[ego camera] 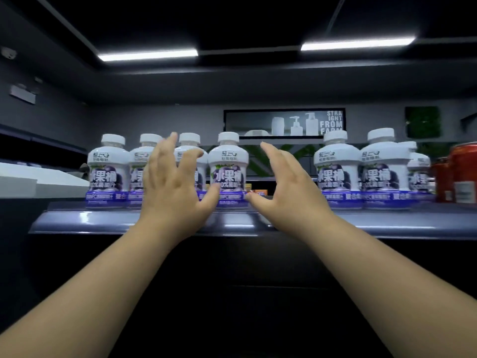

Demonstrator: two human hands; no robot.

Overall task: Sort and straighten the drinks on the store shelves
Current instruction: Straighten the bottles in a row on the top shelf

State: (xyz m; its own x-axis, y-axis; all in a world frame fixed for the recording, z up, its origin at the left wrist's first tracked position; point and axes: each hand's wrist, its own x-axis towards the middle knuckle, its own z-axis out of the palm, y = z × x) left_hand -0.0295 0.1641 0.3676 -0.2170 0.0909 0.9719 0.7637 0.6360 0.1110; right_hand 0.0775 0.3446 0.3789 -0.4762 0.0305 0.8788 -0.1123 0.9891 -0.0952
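On the shelf (387,223) at your 12 o'clock, white drink bottles with purple labels stand upright along the front edge. The left group (108,171) of four sits shoulder to shoulder toward 10 o'clock. Then comes a gap, and the right pair (335,174) toward 2 o'clock has another bottle (419,174) tucked behind it. The red cans (462,174) are out at 3 o'clock. Both of your hands are raised and holding nothing, with fingers spread and relaxed. Your left hand (173,187) covers part of the second and third bottles. Your right hand (286,192) hangs in the gap. Between them is the end bottle (228,171) of the left group, with a palm at its 9 o'clock and another at its 3 o'clock. Your thumbs come close to its base, but I cannot tell whether either one touches it. You look to be at the straightening step, about to cup this bottle rather than sorting anything by kind. Next, close both palms on its sides low down, where the body is widest, and slide or turn it so the label faces front and lines up with its neighbours. Keep your left fingers clear of the third bottle so it is not nudged back. Closing the gap toward 2 o'clock appears still to be done.
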